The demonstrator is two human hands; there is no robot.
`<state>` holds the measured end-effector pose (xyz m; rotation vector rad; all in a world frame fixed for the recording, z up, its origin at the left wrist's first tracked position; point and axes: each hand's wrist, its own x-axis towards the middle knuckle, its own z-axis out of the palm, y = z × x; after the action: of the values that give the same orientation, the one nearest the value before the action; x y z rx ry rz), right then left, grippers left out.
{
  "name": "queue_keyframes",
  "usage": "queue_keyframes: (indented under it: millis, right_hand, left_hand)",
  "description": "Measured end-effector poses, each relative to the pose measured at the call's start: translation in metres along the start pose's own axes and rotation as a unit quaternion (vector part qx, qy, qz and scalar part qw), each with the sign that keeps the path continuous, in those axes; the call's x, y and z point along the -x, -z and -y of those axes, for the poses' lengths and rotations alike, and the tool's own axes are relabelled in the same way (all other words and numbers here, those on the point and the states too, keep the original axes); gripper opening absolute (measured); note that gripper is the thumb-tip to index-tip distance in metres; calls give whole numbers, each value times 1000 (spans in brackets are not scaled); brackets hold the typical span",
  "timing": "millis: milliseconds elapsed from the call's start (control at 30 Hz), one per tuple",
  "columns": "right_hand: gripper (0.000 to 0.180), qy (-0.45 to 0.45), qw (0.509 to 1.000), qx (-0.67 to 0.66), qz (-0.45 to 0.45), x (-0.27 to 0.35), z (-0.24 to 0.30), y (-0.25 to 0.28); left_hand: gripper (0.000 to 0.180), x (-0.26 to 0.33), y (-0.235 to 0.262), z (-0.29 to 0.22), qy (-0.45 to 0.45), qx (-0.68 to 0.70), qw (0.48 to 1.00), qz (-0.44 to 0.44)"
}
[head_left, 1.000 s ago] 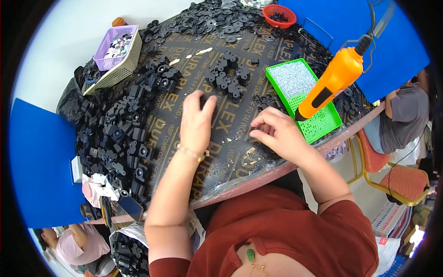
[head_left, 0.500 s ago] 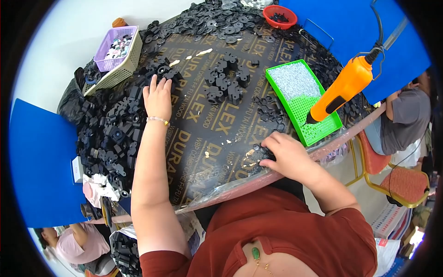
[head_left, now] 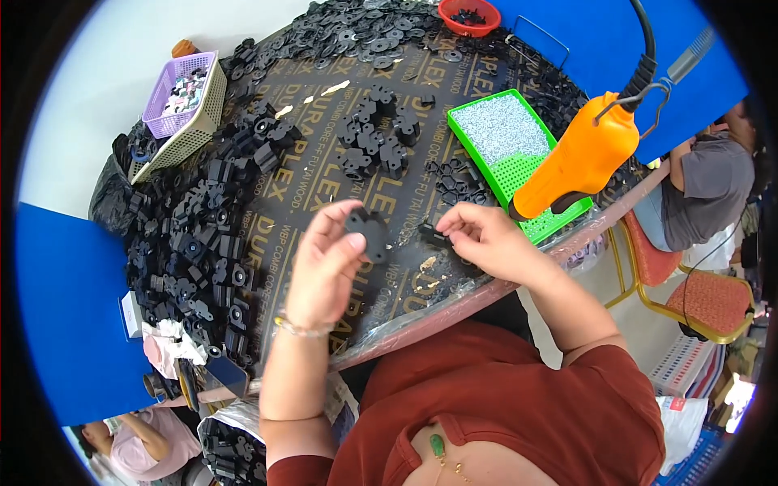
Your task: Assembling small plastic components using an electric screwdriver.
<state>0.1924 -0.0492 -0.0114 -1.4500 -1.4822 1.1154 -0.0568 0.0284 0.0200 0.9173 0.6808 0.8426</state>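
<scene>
well, in the head view, the left hand (head_left: 324,266) pinches a lobed black part (head_left: 369,235) between thumb and fingers, near the middle of the frame; just right of it, the right hand (head_left: 489,236) pinches a small dark piece (head_left: 435,235), perhaps more than one; an orange power screwdriver (head_left: 579,158) overlaps a green tray (head_left: 521,168), right of centre; black blocks (head_left: 375,134) cluster at upper centre.

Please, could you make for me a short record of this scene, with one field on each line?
Left hand: holds flat black part
Right hand: holds small black part at its fingertips
Tray: green tray, pale small pieces in its far portion
Tool: orange handheld tool, over the tray
Table middle: cluster of black parts
Far left: lilac basket
Far side: red bowl
</scene>
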Motion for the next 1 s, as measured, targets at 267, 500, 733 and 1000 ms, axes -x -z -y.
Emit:
queue_keyframes:
  millis: [267, 500, 733, 1000]
  right_hand:
    - [16, -12, 958, -286, 0, -11, 13, -18]
    - [15, 35, 967, -252, 15, -16, 16, -28]
    - [16, -3, 948, -316, 39, -19, 13, -30]
    - [19, -57, 857, -506, 83, -20, 8, -37]
  left_hand:
    - [45, 12, 4, 45, 2, 44, 998, -47]
    - [51, 14, 9, 36, 37, 190, 981, 10]
    - [50, 15, 9, 37, 9, 166, 986, 14]
    - [50, 16, 12, 45, -27, 136, 990, 25]
